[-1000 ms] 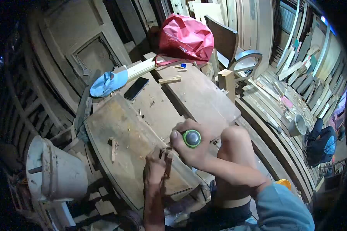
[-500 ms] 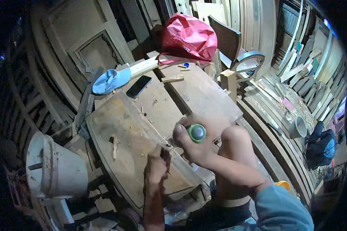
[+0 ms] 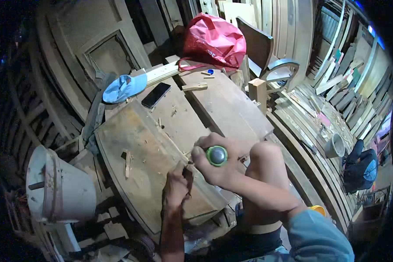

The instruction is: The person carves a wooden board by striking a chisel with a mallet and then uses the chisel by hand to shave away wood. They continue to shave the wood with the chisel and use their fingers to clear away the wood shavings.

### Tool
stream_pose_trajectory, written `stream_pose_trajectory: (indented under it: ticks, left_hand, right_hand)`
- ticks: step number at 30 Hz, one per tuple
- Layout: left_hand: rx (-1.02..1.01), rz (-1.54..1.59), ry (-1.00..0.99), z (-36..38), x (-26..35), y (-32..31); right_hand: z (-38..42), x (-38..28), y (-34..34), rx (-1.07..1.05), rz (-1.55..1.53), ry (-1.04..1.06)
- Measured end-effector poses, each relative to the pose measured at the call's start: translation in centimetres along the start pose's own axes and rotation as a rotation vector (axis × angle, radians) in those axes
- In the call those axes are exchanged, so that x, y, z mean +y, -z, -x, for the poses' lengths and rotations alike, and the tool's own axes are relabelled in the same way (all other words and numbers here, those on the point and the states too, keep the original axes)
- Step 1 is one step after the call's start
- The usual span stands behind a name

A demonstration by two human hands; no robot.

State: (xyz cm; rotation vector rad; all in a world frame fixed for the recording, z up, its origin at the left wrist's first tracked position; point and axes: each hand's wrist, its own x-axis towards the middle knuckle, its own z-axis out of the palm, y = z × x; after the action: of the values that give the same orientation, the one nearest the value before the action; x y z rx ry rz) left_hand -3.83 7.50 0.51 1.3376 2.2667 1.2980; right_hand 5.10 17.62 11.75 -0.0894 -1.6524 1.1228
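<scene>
My right hand (image 3: 222, 169) is wrapped round a tool with a green, grey-capped handle (image 3: 217, 155). I see that handle end-on, so its working end is hidden under my fist. Close on its left, my left hand (image 3: 177, 187) is closed with its fingertips pinched near the raised edge of a wooden panel (image 3: 142, 170). What those fingers hold, if anything, is too small and dark to make out. A few thin wood chips (image 3: 127, 165) lie on the panel. My bent knee (image 3: 268, 163) is just right of my right hand.
Toward the back lie a phone (image 3: 156, 95), a blue cap (image 3: 124, 88), a wood offcut (image 3: 195, 87) and a pink bag (image 3: 214, 41). A white bucket (image 3: 72, 192) stands at the left, a chair (image 3: 284, 70) behind. Stacked planks (image 3: 301, 153) run along the right.
My right hand has shifted slightly left and down with the green-handled tool, nearer my left hand. My left hand stays closed at the panel's edge. The whole view has shifted a little.
</scene>
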Motion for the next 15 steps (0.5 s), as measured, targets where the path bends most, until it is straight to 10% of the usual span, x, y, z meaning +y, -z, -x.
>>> stream_pose_trajectory:
  ticks: [15]
  left_hand:
    - [0.028, 0.291, 0.028, -0.2, -2.3, -1.8]
  right_hand:
    - [0.1, -0.4, 0.5, -0.163, 0.130, 0.141]
